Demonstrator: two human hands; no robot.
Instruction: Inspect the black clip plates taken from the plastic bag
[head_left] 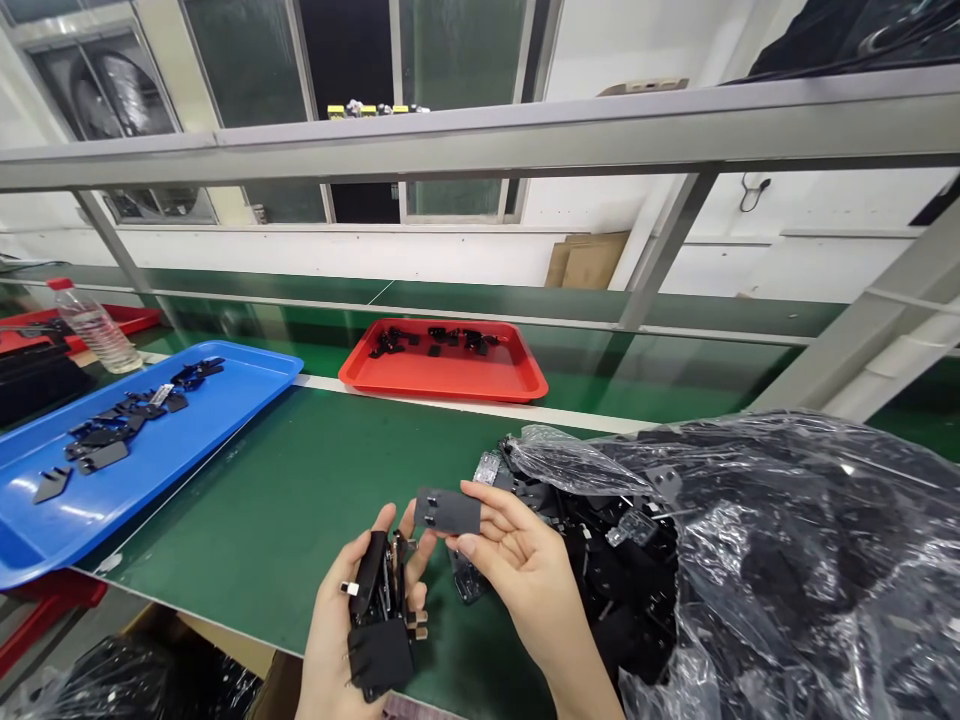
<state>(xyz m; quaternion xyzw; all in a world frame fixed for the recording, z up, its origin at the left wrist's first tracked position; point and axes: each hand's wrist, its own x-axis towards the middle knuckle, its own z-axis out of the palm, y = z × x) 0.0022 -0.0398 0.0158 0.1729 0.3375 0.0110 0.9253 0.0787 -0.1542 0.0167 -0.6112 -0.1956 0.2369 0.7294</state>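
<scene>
Two hands, head view: we hold black plastic parts low over the green table (285, 500), both hands close together near the bottom edge.
Left hand (341, 620): our fingers are curled tight around a stack of parts (379, 610), several flat black pieces standing on edge, with small metal prongs showing at the sides.
Stack axis: its long side runs roughly up and down in the picture, tilted a little to the right at the top.
Right hand (517, 560): palm up, with the thumb and fingertips pinching a single flat part (448, 511).
Single part axis: it lies crosswise, long side left to right, so it sits nearly square to the stack.
Key relation: the single part hangs just above and slightly right of the top of the stack, near it but not touching as far as we can tell; our left fingertips rise almost to its lower edge.
Nearer hand: the right hand has the single part; the left is the closer one to the stack.
Bag (750, 560): a clear plastic bag full of the same black parts lies open just right of our right hand, its mouth facing the hands.
Blue tray (225, 420): it sits at far left with a scatter of black parts, well apart from the hands.
Red tray (450, 380): it rests farther back with a few parts along its rear edge.
Bottle (94, 325): a clear one stands behind the blue tray.
</scene>
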